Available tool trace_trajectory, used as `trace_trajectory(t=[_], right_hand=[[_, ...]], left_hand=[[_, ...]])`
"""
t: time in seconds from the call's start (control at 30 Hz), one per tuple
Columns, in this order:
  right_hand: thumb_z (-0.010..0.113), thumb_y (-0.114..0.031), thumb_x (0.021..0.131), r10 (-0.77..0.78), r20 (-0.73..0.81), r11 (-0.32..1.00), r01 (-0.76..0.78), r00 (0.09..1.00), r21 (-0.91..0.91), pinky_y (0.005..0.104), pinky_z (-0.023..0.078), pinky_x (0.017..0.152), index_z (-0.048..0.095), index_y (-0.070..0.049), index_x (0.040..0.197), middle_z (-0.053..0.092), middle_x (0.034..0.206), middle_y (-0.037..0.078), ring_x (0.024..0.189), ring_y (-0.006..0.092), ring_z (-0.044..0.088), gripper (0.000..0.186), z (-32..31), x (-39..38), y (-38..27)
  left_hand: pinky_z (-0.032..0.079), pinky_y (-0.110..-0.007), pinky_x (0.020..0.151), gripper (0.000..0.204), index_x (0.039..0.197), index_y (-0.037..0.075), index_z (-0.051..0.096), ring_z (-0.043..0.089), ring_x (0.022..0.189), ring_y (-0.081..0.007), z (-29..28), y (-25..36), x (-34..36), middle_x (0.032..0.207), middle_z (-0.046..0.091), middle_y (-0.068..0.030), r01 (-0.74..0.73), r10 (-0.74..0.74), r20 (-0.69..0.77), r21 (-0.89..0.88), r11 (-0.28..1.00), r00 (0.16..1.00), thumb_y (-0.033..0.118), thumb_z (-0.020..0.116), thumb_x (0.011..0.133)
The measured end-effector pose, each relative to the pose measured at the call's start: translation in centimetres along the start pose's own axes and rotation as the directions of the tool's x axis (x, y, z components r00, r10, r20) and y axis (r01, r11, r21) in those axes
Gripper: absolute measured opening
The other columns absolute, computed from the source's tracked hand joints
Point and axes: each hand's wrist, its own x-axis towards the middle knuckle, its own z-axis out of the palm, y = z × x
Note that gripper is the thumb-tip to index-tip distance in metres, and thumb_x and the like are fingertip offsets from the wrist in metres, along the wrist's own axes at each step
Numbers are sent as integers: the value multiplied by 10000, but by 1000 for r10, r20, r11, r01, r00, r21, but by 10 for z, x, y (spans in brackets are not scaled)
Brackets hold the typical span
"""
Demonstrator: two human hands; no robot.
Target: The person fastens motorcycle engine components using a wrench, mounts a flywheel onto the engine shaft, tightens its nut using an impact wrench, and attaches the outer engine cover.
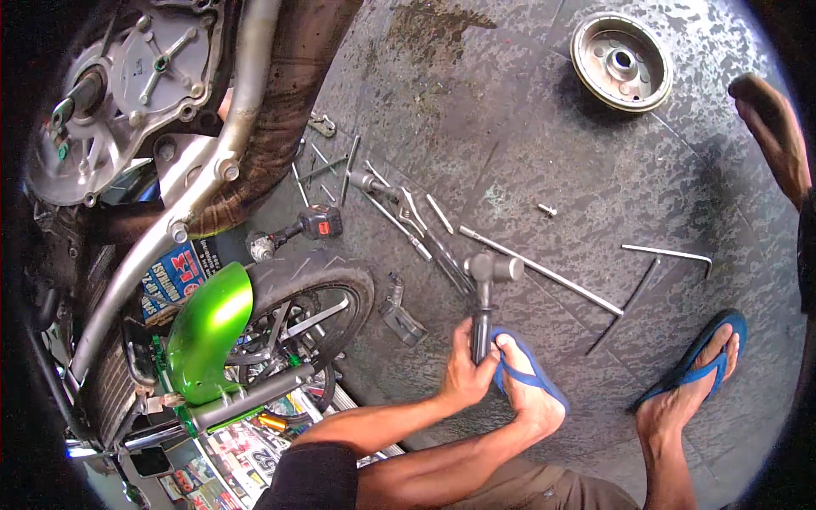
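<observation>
My left hand (467, 372) is closed around the black grip of a hammer-like tool (493, 269). Its grey cylindrical head points away from me, above the floor. Just right of the hand is my foot in a blue flip-flop (544, 382). Beyond the tool lie an adjustable wrench (411, 211) and several rods and wrenches. A long metal bar (544, 270) stretches to the right beside a T-handle wrench (653, 274). Left of the hand rests a small curved metal part (401, 319). My right hand is out of the picture.
A motorcycle stands at left: exposed engine (127, 93), silver frame tube (204, 170), green fender (208, 336), and front wheel (361, 293). A cordless impact wrench (319, 223) lies near the tyre. A round metal flywheel (625, 64) sits far right, near another person's bare foot (773, 127).
</observation>
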Motion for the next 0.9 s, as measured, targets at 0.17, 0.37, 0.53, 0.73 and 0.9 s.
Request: trace_trajectory(t=[0.17, 0.37, 0.53, 0.73, 0.9], right_hand=[[645, -44, 831, -53, -23, 997, 55, 998, 55, 397, 491, 861, 628, 13, 1087, 656, 1015, 193, 973, 332, 629, 263, 22, 29, -16], [633, -16, 824, -45, 71, 988, 34, 996, 149, 404, 485, 877, 616, 18, 1083, 644, 1023, 202, 986, 352, 622, 262, 36, 53, -35], [623, 8, 817, -94, 163, 949, 39, 982, 314, 410, 479, 890, 607, 22, 1079, 635, 1029, 209, 997, 368, 617, 262, 77, 84, -61], [676, 96, 706, -321, -368, 945, 321, 873, -63, 443, 359, 1132, 411, -55, 1446, 415, 1465, 216, 1372, 400, 402, 800, 77, 73, -95], [712, 98, 668, -342, -435, 912, 405, 833, 60, 480, 331, 1150, 364, -74, 1484, 376, 1501, 222, 1394, 399, 373, 904, 102, 71, -122]], left_hand=[[518, -325, 743, 634, 1402, -59, 270, 634, 834, -172, 1, -12, 1, 1051, 619, -155, -135, 137, -3, 114, 984, 991, 105, 628, 905], [454, -493, 987, 705, 1443, 4, 307, 561, 1173, -460, 8, 44, 79, 1301, 529, -293, -201, 211, -192, 69, 977, 958, 183, 660, 859], [489, -452, 856, 630, 1355, -24, 360, 641, 959, -357, -26, 49, 146, 1066, 627, -234, -251, 289, -368, 148, 957, 884, 193, 653, 842], [498, -449, 794, 501, 1259, -28, 452, 647, 867, -368, -15, 59, 157, 940, 635, -219, -193, 271, -410, 222, 956, 871, 261, 635, 892], [464, -459, 869, 451, 1076, -45, 576, 608, 999, -352, -48, 35, 170, 1047, 621, -235, -177, 309, -584, 273, 946, 751, 376, 638, 925]])
